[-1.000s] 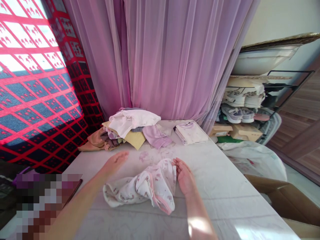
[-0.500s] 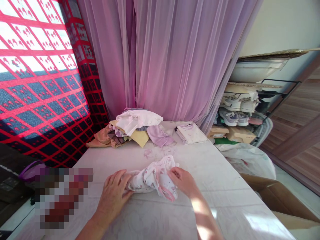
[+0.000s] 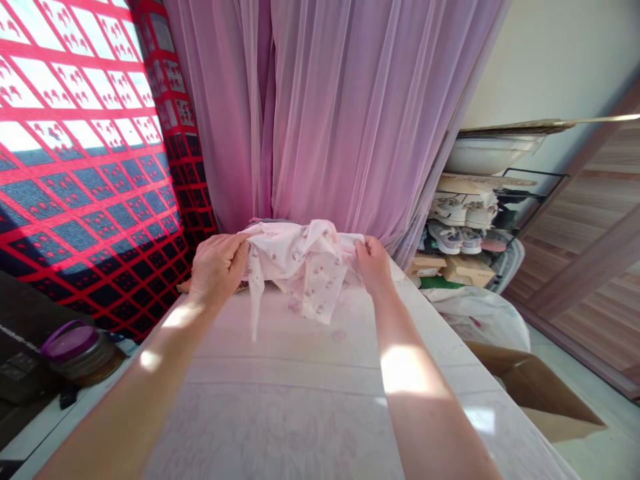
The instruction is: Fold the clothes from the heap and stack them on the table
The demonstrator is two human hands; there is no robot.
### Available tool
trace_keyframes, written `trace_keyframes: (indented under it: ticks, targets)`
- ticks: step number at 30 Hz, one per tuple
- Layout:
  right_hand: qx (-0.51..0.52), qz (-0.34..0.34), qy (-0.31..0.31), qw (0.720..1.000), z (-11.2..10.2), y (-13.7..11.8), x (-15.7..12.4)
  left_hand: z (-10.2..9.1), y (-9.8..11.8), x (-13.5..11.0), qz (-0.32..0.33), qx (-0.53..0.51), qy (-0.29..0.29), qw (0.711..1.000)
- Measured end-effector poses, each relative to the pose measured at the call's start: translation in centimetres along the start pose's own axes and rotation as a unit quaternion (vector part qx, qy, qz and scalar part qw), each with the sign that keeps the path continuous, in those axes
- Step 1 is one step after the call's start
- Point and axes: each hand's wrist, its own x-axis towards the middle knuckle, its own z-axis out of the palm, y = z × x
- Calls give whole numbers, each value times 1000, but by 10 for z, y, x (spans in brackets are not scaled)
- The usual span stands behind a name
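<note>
A white garment with a small pink print [image 3: 293, 253] hangs stretched between my two hands above the far part of the table. My left hand [image 3: 220, 263] pinches its left end, thumb against fingers. At its right end my right hand [image 3: 373, 263] grips the cloth. The middle of the garment is bunched, and loose parts dangle toward the table. Behind it the clothes pile is mostly hidden, with only slivers of cloth showing. I cannot tell which kind of garment it is.
The table [image 3: 280, 413] carries a pale patterned cover. A purple curtain [image 3: 340, 120] hangs behind it. To the right stand a shoe rack [image 3: 530, 173] and an open cardboard box [image 3: 530, 380]. A purple-lidded container [image 3: 80, 350] is at the left.
Both hands have lifted the crumpled garment off the table, moved it forward and spread it out between them. It now covers the clothes pile from view.
</note>
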Motion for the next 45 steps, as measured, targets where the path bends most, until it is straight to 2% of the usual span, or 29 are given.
trace_keyframes:
  ticks: [2,4,6,7,8,10,11,12,15,16,19,21,25,27,30,34,36,37,39,41,45]
  targets:
    - [31,28,-3,999,-5,9,0,-12,17,-11,22,-22,-27,999]
    - [16,85,-26,996,-9,32,-9,-11,33,-39,26,-86,-126,988]
    - [-66,149,-48,985,-13,61,-24,4,46,-76,-9,-168,-254,953]
    - [-137,171,-66,973,-16,75,-32,15,51,-94,-24,-200,-316,927]
    - [-164,185,-75,966,-18,88,-41,28,54,-109,-39,-224,-368,902]
    - [-199,209,-91,953,-24,109,-56,54,55,-132,-76,-242,-447,857]
    - [-217,220,-98,946,-27,116,-63,65,51,-138,-89,-241,-470,844]
    - [-234,230,-106,939,-30,122,-68,75,45,-140,-92,-226,-468,850]
    - [-282,249,-134,917,-40,132,-78,95,12,-135,-117,-105,-380,912]
    - [-294,252,-148,910,-43,133,-79,100,-1,-131,-140,-51,-359,922]
    - [-311,254,-210,892,-46,134,-82,112,-35,-123,-204,48,-364,908]
    - [-311,247,-254,882,-45,133,-83,118,-48,-123,-224,74,-385,892]
    - [-331,214,-281,875,-41,130,-79,122,-43,-126,-216,71,-406,885]
    - [-355,195,-288,868,-41,129,-75,115,-36,-127,-219,66,-408,884]
    - [-364,188,-306,859,-44,126,-66,87,-36,-125,-217,60,-440,869]
    - [-287,179,-395,854,-44,119,-57,42,-61,-119,-205,121,-528,815]
    - [-218,168,-429,861,-38,116,-53,32,-74,-113,-177,119,-579,787]
    - [-197,167,-420,870,-33,116,-50,33,-77,-108,-167,113,-587,784]
    - [-194,179,-372,890,-21,117,-46,45,-78,-98,-158,104,-568,801]
    - [-236,194,-321,897,-10,121,-43,68,-71,-85,-150,99,-524,833]
    - [-327,198,-294,876,9,130,-39,122,-52,-68,-126,72,-479,866]
